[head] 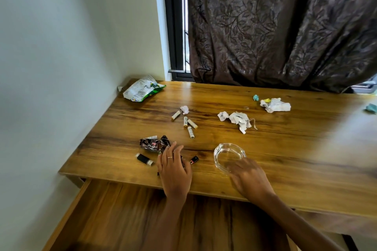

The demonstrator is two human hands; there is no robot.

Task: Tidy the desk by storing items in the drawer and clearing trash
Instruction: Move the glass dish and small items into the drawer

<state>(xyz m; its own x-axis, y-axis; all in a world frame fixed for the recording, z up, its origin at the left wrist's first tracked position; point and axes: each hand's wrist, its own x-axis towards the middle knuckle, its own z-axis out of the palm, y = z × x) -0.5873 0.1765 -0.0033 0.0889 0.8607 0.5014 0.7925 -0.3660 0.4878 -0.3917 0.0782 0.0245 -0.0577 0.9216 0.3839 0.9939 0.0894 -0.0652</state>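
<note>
Here, brown wrapper (pixel 154 144) reads "Hap", rest crumpled. Glass ashtray (pixel 228 156) holds nothing; right hand (pixel 250 177) grips its near rim at 5 o'clock, fingers curled. Left hand (pixel 174 169) lies flat, fingers relaxed, over small dark item, unidentifiable. USB stick (pixel 144 159) at its 9 o'clock. Four batteries (pixel 187 123) at 12. Drawer (pixel 126 216) open below desk (pixel 285 149) edge.

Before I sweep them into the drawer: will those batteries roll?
Probably. The four batteries are smooth cylinders lying loose on the flat desk, so a push sideways likely rolls them. They look rigid and small, easy to pinch.
</note>
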